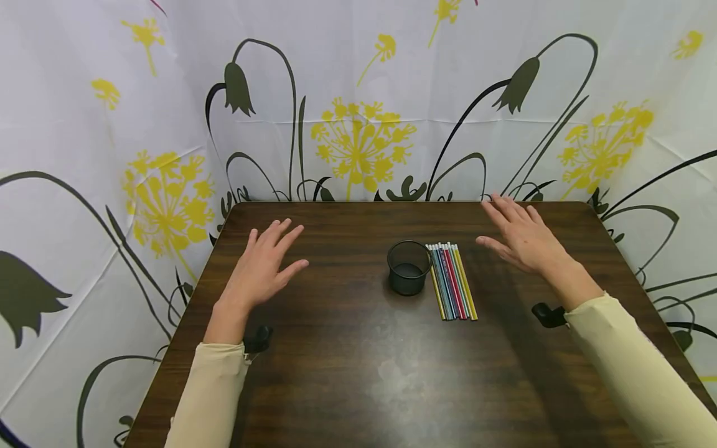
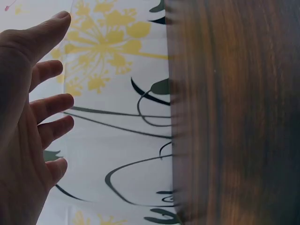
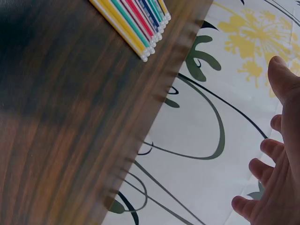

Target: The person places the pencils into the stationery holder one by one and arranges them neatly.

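My left hand (image 1: pixel 259 267) hovers above the left part of the table, fingers spread and holding nothing. On the other side my right hand (image 1: pixel 523 239) is raised too, its fingers extended and its palm free. Between the hands, nearer the right one, stands a round black cup (image 1: pixel 407 286) whose inside looks bare. Right beside it lies a row of several pencils (image 1: pixel 452 283) in yellow, blue, red and teal, side by side with white tips at the far end. The right wrist view shows those pencils (image 3: pixel 133 26) apart from my right hand (image 3: pixel 276 164).
The dark wood-grain table (image 1: pixel 336 373) reaches back to a white curtain (image 1: pixel 358 74) printed with yellow and dark green flowers, which also hangs along both sides. A small black device (image 1: pixel 548 315) sits at my right wrist, another (image 1: pixel 257 340) at my left.
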Demonstrator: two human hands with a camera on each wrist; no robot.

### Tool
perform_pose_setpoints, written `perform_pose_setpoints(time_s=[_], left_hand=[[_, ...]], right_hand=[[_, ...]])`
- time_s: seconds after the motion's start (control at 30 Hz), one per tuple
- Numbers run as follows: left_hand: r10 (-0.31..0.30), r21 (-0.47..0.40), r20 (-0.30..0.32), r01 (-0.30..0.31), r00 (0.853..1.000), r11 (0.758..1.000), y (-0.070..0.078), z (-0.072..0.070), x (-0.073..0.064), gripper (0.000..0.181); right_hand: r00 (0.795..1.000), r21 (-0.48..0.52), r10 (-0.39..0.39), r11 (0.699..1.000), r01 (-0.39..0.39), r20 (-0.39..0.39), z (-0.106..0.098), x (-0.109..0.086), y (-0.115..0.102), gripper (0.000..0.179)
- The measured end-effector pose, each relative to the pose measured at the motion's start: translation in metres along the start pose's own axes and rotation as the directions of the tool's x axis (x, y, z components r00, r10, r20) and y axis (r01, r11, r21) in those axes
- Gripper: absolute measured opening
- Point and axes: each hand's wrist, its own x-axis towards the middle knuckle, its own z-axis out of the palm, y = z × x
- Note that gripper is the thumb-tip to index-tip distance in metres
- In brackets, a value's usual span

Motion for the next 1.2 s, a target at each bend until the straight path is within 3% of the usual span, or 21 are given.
perform_pose_setpoints(time_s=[0.27,0.4,0.5,0.6,0.77,0.93,1.03,1.2], left_hand=[[0.082,-0.075,-0.068,-0.087,0.994,0.993,0.013,0.015,0.007,0.066],[0.106,-0.183,-0.112,-0.125,0.988,0.975,0.028,0.032,0.01,0.064],[0.102,-0.3,-0.111,-0.131,0.989,0.945,0.041,0.045,0.014,0.065],[0.091,-0.442,-0.085,-0.119,0.992,0.889,0.054,0.058,0.018,0.066],[0.061,-0.652,-0.054,-0.081,0.997,0.754,0.071,0.08,0.024,0.068],[0.039,-0.778,-0.036,-0.052,0.999,0.626,0.089,0.101,0.03,0.067],[0.037,-0.813,-0.012,-0.031,0.999,0.581,0.104,0.101,0.035,0.068],[0.018,-0.847,0.017,0.005,1.0,0.532,0.119,0.114,0.047,0.076]], right_hand=[[1.0,0.014,0.007,1.0,-0.007,0.0,0.009,-0.004,-0.004,0.067],[0.998,0.047,0.054,0.997,-0.055,0.01,0.021,-0.005,-0.007,0.053],[0.989,0.111,0.129,0.984,-0.136,0.071,0.032,-0.005,-0.01,0.044],[0.969,0.187,0.209,0.955,-0.231,0.132,0.044,-0.005,-0.012,0.039],[0.932,0.344,0.298,0.87,-0.354,0.207,0.069,-0.008,-0.013,0.033],[0.901,0.47,0.339,0.77,-0.432,0.272,0.093,-0.01,-0.009,0.032],[0.886,0.494,0.368,0.736,-0.463,0.281,0.102,-0.008,-0.008,0.034],[0.871,0.471,0.408,0.733,-0.491,0.273,0.108,-0.004,-0.01,0.037]])
